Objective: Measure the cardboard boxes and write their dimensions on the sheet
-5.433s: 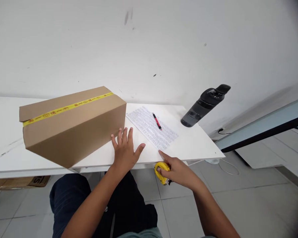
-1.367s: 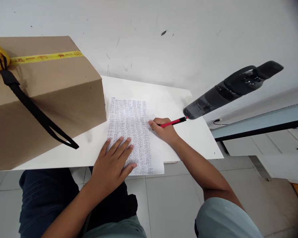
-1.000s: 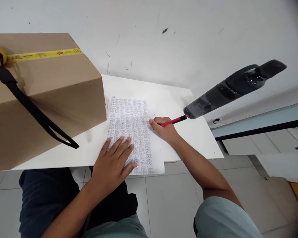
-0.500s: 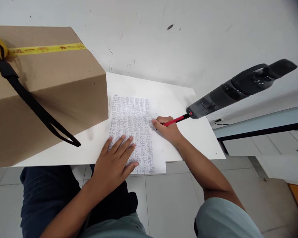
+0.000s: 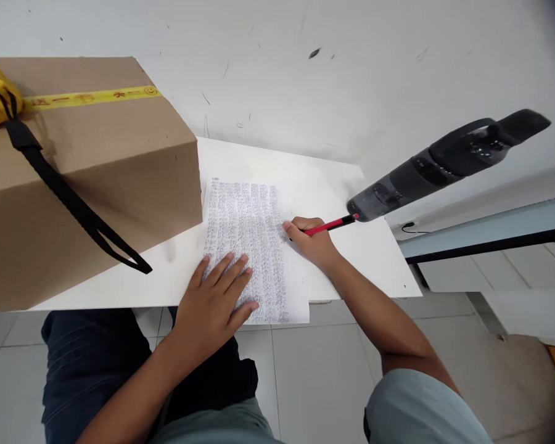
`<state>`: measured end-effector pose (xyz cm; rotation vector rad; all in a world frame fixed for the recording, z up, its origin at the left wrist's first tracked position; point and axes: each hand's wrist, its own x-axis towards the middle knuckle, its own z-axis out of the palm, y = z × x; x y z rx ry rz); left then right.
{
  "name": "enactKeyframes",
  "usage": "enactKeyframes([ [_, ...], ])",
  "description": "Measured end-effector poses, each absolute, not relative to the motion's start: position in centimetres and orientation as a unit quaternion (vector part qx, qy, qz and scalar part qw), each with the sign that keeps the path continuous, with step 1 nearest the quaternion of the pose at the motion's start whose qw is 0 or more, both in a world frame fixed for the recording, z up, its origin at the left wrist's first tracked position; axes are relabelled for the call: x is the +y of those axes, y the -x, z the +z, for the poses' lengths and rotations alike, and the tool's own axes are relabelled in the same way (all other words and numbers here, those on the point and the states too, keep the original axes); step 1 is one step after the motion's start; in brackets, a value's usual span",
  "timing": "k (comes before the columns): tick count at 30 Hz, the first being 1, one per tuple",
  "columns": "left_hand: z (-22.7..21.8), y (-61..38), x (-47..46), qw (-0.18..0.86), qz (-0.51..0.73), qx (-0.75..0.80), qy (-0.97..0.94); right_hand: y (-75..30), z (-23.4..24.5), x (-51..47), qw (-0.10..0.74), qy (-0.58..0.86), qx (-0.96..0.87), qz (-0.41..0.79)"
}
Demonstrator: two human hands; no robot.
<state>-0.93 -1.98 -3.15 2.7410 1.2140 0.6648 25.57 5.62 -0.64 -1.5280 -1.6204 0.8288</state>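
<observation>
The paper [image 5: 254, 240] lies on the desk [image 5: 319, 179], overhanging the near edge, right of the box [image 5: 106, 135]. The left hand [image 5: 214, 302] rests on it, spread flat; the right hand [image 5: 312, 242] grips the pen [image 5: 328, 226]. Writing [image 5: 243, 209] covers most of it; the right margin [image 5: 296, 293] appears largely unfilled.

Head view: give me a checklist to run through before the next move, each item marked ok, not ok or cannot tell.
1. Pen held in right hand: ok.
2. Left hand resting on paper: ok.
3. Paper fully on table: not ok, near edge overhangs.
4. Pen tip touching paper: cannot tell.
5. Pen's back end apart from bottle: cannot tell, they overlap in view.
</observation>
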Motion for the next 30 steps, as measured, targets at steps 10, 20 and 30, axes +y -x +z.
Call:
enactKeyframes([
  [10,-3.0,1.0,-2.1,0.035,0.216,0.391,-0.894,-25.5,-0.7,5.4,0.391,0.613,-0.613,0.310],
  [20,-3.2,1.0,-2.1,0.030,0.214,0.392,-0.894,-25.7,-0.7,5.5,0.375,0.607,-0.609,0.347],
  [30,-3.4,1.5,-2.6,0.078,0.255,0.379,-0.886,-25.9,-1.9,5.7,0.468,0.660,-0.554,0.194],
])
